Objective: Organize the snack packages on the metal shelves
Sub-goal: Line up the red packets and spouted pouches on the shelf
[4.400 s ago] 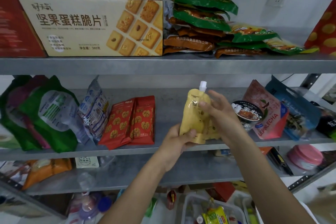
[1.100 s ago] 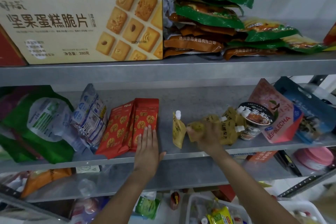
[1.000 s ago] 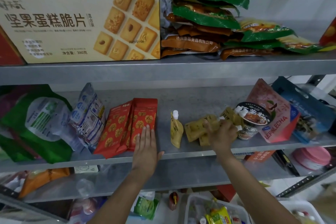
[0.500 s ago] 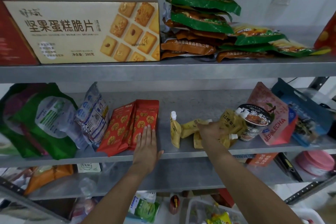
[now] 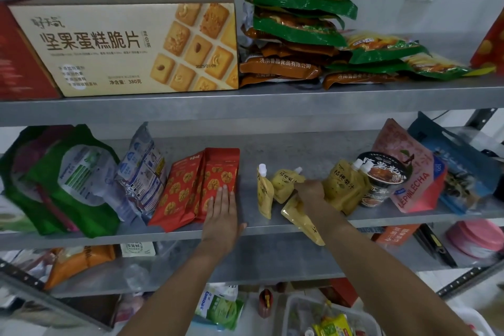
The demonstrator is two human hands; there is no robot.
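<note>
— Dragging one yellow spout pouch (image 5: 301,217) out of the heap; my right hand (image 5: 311,193) is curled over its top.
— Where is it now?
— Tilted, with its bottom past the middle shelf (image 5: 300,150) edge. My left hand (image 5: 221,211) stays flat on the red cookie pouches (image 5: 191,191). I'd stand it beside the upright pouch (image 5: 264,194).

Metal shelves (image 5: 245,109) stocked with snacks.
Upper shelf: a biscuit box (image 5: 122,49) beside stacked green and brown packets (image 5: 297,27). Middle shelf: green bags (image 5: 76,185), red cookie packs (image 5: 191,188), yellow spout pouches (image 5: 343,185) (one overhanging the front edge), a noodle cup (image 5: 381,172), a pink pouch (image 5: 417,188).
</note>
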